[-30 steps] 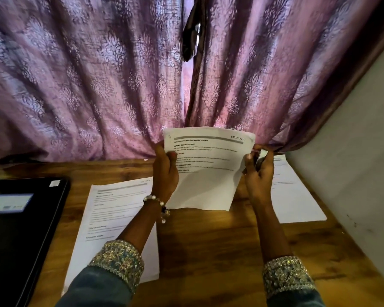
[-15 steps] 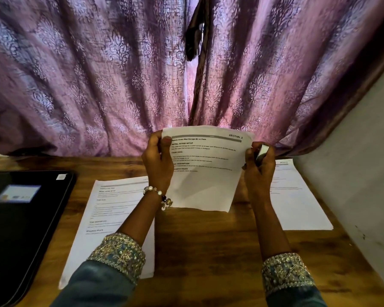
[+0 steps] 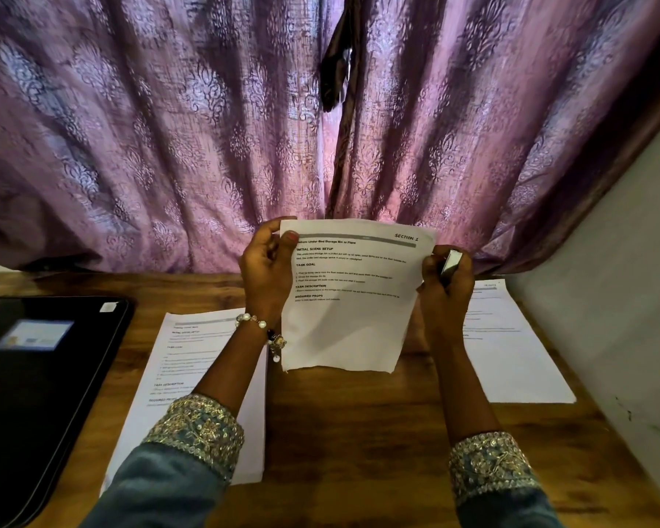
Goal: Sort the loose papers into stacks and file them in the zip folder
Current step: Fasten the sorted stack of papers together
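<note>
you're in the sorting step — both hands hold one printed sheet point(image 3: 353, 295) upright above the table point(image 3: 340, 432), so its "section 1" header can be read. your left hand point(image 3: 265, 274) pinches the sheet's upper left corner, thumb on the front and fingers curled behind; your right hand point(image 3: 444, 278) curls round the sheet's right edge and also holds a small silvery object point(image 3: 450, 262) i can't identify. two stacks already lie flat on the table: the left stack point(image 3: 191, 375) below and left of the held sheet, partly under your forearm, and the right stack point(image 3: 511, 348) just right of it, near the wall. the black zip folder point(image 3: 35, 375) lies well left of the sheet, beyond the left stack — looks closed, filing not yet begun. next, judge which stack matches the header, then lay the sheet squarely on it, edges aligned.
</note>
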